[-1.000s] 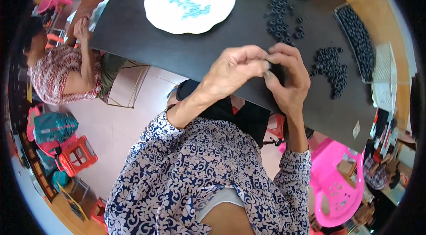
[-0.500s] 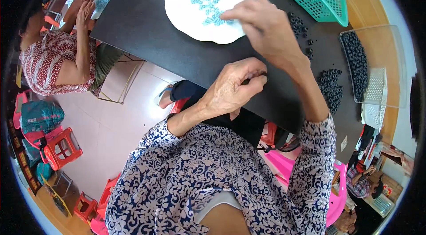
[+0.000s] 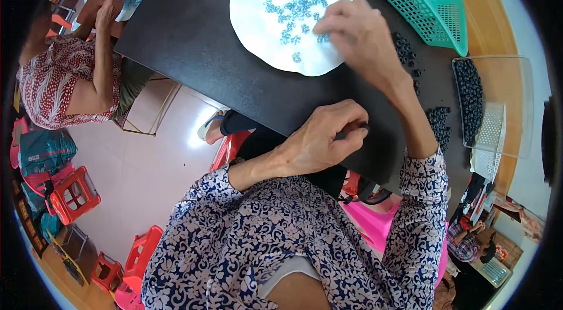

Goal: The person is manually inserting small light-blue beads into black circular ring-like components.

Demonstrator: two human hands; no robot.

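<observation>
Plate (image 3: 258, 34), white and wavy-rimmed, bears small blue pieces (image 3: 300, 8). Nearer the body, the left hand (image 3: 328, 137) pinches a small dark piece (image 3: 365, 128) between thumb and forefinger. The right hand (image 3: 362, 39), blurred, curls over the plate's right edge; whether its fingers grip anything, I cannot tell. Black rings (image 3: 438, 125) lie farther right, beside a clear box (image 3: 509, 90).
</observation>
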